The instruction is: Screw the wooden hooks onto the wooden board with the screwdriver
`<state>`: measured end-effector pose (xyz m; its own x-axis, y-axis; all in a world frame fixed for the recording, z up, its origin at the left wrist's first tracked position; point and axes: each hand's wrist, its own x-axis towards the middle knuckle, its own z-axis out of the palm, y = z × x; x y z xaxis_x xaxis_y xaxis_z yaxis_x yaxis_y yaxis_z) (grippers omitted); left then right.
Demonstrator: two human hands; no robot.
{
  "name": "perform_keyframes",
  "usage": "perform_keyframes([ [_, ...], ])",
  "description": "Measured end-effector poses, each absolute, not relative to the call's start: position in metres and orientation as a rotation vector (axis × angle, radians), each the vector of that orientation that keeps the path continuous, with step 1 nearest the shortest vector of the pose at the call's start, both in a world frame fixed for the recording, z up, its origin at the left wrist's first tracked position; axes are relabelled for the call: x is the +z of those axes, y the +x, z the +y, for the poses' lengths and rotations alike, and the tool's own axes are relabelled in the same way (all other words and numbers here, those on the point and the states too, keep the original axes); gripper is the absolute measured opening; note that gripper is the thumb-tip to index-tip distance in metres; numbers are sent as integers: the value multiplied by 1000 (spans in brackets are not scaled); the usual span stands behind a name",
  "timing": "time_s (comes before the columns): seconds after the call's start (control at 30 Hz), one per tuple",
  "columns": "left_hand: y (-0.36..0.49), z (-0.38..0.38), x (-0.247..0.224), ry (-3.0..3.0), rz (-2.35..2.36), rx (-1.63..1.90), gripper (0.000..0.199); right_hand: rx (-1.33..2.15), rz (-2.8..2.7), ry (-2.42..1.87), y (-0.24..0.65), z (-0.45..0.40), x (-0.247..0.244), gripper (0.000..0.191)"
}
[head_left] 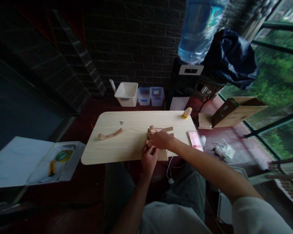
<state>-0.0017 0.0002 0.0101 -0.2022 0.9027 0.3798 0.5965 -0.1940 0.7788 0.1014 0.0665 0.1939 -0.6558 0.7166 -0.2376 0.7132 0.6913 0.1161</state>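
Note:
Both my hands are at the front edge of the pale wooden table, over a small assembly of wooden pieces. My left hand grips the assembly from the near side with bent fingers. Above and across it, my right hand has its fingers closed at the top of the wood; anything between its fingertips is hidden. A curved wooden arm sticks out to the right behind my right hand. Another curved wooden piece lies apart on the left of the table, with small metal parts beyond it.
A yellow-capped bottle stands at the table's back right corner, with a pink packet at the right edge. An open white case sits to the left. Plastic bins, a water dispenser and a cardboard box are beyond.

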Motion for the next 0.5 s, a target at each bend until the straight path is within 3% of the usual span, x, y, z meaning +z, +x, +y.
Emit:
perform_keyframes([
  [0.2, -2, 0, 13, 1743, 1740, 1349, 23, -137, 2607, 1097, 101, 68, 205, 32],
  [0.5, -1, 1, 9, 1730, 1752, 1341, 18, -27, 2570, 1096, 91, 68, 205, 36],
])
